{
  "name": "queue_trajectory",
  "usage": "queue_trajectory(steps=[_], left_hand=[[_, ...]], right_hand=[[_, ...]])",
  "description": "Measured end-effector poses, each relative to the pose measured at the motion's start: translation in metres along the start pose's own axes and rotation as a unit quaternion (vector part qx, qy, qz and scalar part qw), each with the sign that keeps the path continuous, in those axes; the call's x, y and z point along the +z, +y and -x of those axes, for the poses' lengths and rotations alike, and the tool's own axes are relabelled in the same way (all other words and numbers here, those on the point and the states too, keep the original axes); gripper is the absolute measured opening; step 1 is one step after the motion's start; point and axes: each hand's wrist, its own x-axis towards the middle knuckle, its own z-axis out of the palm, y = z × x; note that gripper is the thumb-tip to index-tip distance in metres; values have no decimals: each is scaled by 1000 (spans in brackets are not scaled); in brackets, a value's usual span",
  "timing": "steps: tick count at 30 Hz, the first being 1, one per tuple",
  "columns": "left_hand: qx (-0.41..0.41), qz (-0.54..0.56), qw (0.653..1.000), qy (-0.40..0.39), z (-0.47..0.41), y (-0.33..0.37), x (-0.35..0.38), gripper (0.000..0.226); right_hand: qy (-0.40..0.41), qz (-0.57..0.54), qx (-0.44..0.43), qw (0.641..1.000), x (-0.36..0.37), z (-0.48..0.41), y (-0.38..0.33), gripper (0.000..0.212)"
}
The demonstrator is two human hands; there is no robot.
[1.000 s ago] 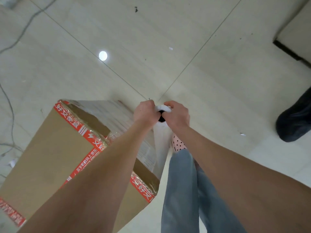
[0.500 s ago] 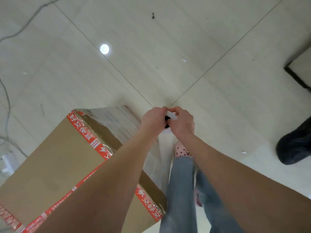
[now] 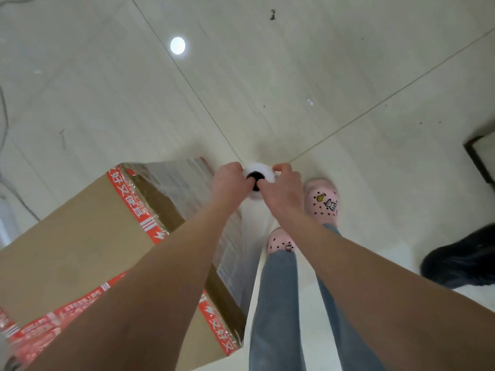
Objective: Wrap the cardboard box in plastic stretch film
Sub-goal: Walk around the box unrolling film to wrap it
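A tall cardboard box (image 3: 69, 253) with red printed tape along its edges stands on the floor at the left. Clear film covers its right side face (image 3: 182, 188). The roll of stretch film (image 3: 258, 175) is upright, seen from its top end with a dark core hole, just right of the box's far corner. My left hand (image 3: 229, 180) and my right hand (image 3: 281, 187) both grip the roll's top from either side. A sheet of film (image 3: 251, 236) runs from the roll down along the box's side.
My legs in blue jeans (image 3: 278, 303) and pink clogs (image 3: 321, 199) stand right of the box. A black bag (image 3: 460, 261) lies at the right edge. A dark-framed ledge (image 3: 479, 156) sits at far right. Cables (image 3: 5, 124) trail along the left floor.
Both hands with the roll have moved on past the box's far right corner. My view has swung right, so the box sits further left and my clogs show.
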Motion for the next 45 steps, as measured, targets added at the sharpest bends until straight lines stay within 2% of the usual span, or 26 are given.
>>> queue_trajectory(steps=[2,5,7,11,16,19,23,25,28,29,31,35,41,45], left_hand=[[-48,52,998,5,-2,-2,-2,24],[-98,106,990,3,-5,-2,-3,30],[-82,68,994,8,-11,0,-5,27],[28,1,1000,2,-30,10,-16,5],[38,-26,999,1,-42,13,-26,5],[-7,33,999,16,-43,8,-29,13],[-101,111,988,37,-44,-5,-44,16],[-154,176,972,36,-45,-12,-48,19],[-221,298,929,13,-45,-18,-51,26],[-222,296,929,1,-46,-20,-53,28],[-184,218,958,-9,-51,-22,-58,29],[-84,113,990,-7,-63,-15,-75,13],[-80,110,990,31,-77,-15,-90,6],[-125,148,977,92,-75,-34,-97,12]], right_hand=[[-14,-33,7,999,1,-4,-10,49],[-30,-16,-23,999,-2,-16,-25,49],[-41,2,-30,999,-4,-24,-33,48],[-60,28,-28,997,-8,-31,-41,46],[-66,72,-39,994,-15,-36,-52,42],[-68,74,-67,993,-15,-39,-61,40],[-53,24,-93,994,-7,-40,-77,37],[-64,19,-74,995,3,-41,-85,42],[-96,-26,-15,995,16,-42,-97,50],[-98,-23,-19,995,19,-43,-101,49],[-93,-4,-31,995,20,-46,-106,46],[-98,29,-36,994,19,-51,-111,35],[-93,61,-74,991,18,-60,-124,21],[-103,38,-119,987,32,-60,-141,30]])
